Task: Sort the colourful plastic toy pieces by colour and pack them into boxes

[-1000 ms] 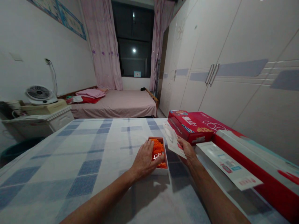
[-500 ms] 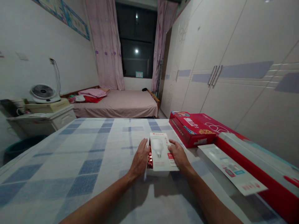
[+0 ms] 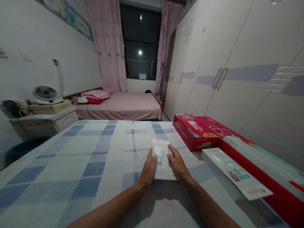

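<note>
A small white cardboard box (image 3: pixel 161 169) with a printed picture of a white plug-like device and red lettering lies on the checked cloth in front of me. My left hand (image 3: pixel 147 169) grips its left side, thumb on the top face near the picture. Along the right edge, my right hand (image 3: pixel 178 161) has its fingers closed on the box, covering part of the red print. The box's lower part and contents are hidden under the top face.
The blue-and-white checked cloth (image 3: pixel 95 171) covers the surface. To the right stand a red box (image 3: pixel 197 129), a long open red-and-white box (image 3: pixel 258 164) and a white printed card flap (image 3: pixel 237 174). Beyond are a bed (image 3: pixel 123 106), a wardrobe (image 3: pixel 213 47) and a fan (image 3: pixel 46 94).
The white top piece has come down and nearer to me, and the red inside seen at its left no longer shows. My left thumb has moved onto its top face.
</note>
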Demonstrator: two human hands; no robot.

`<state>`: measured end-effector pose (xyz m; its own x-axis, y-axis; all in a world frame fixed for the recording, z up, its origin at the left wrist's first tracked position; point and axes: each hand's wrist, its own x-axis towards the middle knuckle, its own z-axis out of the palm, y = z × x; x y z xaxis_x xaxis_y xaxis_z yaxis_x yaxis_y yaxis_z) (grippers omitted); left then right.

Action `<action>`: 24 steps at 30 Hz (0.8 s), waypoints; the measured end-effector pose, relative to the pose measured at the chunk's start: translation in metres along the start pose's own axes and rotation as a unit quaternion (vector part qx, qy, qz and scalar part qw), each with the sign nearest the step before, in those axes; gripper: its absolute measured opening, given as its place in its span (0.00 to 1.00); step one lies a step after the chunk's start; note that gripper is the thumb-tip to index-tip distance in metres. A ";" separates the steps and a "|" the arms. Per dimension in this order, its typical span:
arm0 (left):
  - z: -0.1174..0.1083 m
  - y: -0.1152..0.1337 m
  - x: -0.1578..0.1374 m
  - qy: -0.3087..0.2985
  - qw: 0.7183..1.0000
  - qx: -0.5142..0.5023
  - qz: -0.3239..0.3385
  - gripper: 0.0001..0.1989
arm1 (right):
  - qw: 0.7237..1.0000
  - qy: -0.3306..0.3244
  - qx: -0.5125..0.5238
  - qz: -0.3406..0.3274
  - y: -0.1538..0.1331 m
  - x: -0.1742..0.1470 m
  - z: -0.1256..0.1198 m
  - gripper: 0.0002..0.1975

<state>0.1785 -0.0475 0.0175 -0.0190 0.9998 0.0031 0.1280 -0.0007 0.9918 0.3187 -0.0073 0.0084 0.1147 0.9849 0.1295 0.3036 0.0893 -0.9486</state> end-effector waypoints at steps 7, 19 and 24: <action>0.041 0.007 -0.012 -0.057 0.998 0.004 0.041 0.29 | 0.998 0.035 0.032 0.041 0.003 -0.007 -0.048 0.27; 0.127 0.009 -0.023 -0.080 0.997 -0.022 -0.003 0.31 | 0.998 0.046 -0.038 0.021 0.015 -0.025 -0.138 0.23; 0.127 0.009 -0.024 -0.070 0.996 -0.049 -0.009 0.31 | 0.977 0.069 -0.179 -0.088 0.000 -0.045 -0.146 0.22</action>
<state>0.3062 -0.0689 0.0098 0.1198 0.9925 -0.0257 0.0315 0.0221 0.9993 0.4517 -0.0736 0.0451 0.1508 0.9274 0.3422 0.6393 0.1726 -0.7493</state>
